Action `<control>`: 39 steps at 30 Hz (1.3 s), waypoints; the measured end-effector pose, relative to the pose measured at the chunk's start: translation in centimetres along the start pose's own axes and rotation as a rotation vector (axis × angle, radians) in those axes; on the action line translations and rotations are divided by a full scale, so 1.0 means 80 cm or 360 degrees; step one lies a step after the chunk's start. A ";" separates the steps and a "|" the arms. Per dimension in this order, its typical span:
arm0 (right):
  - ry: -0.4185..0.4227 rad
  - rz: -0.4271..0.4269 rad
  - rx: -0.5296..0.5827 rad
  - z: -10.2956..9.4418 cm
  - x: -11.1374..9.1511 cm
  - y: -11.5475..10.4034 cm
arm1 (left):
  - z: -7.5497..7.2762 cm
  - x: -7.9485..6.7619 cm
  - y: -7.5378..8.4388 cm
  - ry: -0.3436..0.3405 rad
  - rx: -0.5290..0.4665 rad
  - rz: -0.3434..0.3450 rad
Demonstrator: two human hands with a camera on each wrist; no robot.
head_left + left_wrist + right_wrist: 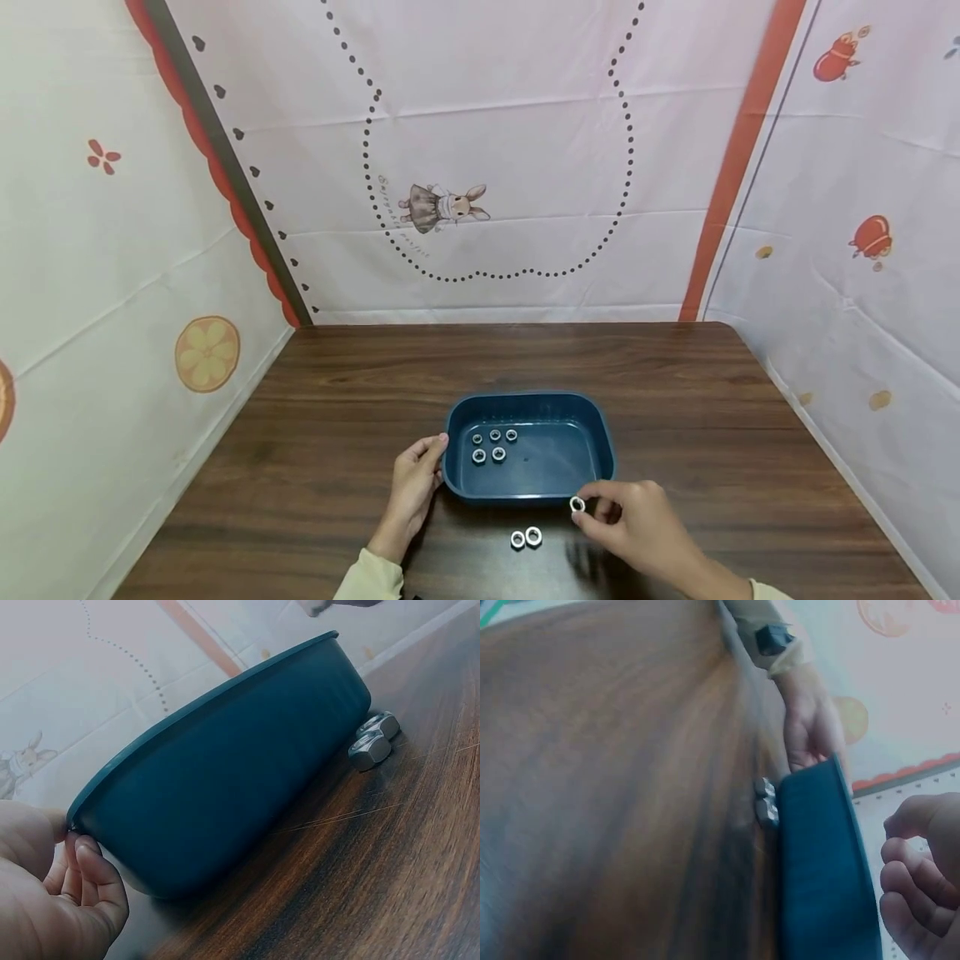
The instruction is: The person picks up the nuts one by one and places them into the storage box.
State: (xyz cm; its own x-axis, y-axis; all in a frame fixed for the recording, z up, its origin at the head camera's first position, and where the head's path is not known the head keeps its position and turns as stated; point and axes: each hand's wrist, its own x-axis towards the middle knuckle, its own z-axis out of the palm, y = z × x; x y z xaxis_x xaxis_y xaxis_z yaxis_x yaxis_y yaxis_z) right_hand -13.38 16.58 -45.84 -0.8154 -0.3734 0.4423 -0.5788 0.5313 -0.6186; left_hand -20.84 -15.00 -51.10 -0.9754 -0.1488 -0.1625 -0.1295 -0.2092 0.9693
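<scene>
A dark blue plastic tray (555,487) sits on the wooden table, with several silver hex nuts (498,454) grouped in its left half. My left hand (414,487) pinches the tray's left rim between thumb and fingers; the left wrist view shows this grip on the tray's rim (202,701) up close. At the tray's front right corner, my right hand (637,521) pinches one hex nut (577,504) between thumb and index finger. In the right wrist view the fingers are curled and the nut is hidden. Two more nuts (533,537) lie side by side on the table in front of the tray.
The brown wooden table (337,383) extends around the tray on all sides. Printed white cloth (495,150) hangs behind it and along both sides. A small dark device (772,639) is strapped near the left wrist.
</scene>
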 end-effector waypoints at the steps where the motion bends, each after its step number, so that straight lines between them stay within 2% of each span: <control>1: -0.0002 -0.0003 0.0015 -0.002 0.003 0.001 | -0.001 0.000 0.000 0.0002 0.0005 -0.0002; 5: -0.0042 -0.0025 0.0081 -0.007 0.017 0.010 | -0.004 -0.001 -0.001 0.0007 0.0005 -0.0014; 11: -0.0125 -0.0138 0.0172 -0.014 0.043 0.025 | -0.004 0.001 0.000 0.0011 -0.0013 -0.0011; 19: -0.0352 -0.0315 0.0338 -0.033 0.085 0.043 | -0.001 0.000 0.001 0.0001 -0.0008 -0.0027; 29: -0.0495 -0.0379 0.0314 -0.037 0.131 0.060 | -0.002 -0.002 0.003 -0.0006 -0.0023 -0.0026; 39: -0.0822 -0.0459 0.0259 -0.027 0.178 0.073 | -0.001 -0.002 0.001 -0.0006 -0.0016 -0.0014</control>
State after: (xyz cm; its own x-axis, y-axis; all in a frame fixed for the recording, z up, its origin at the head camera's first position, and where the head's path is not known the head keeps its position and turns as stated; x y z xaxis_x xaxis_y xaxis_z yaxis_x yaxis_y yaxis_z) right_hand -28.33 16.02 -41.72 -0.4988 -0.8269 0.2597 -0.7364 0.2463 -0.6301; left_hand -20.70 -15.03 -51.00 -0.9750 -0.1431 -0.1702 -0.1363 -0.2204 0.9658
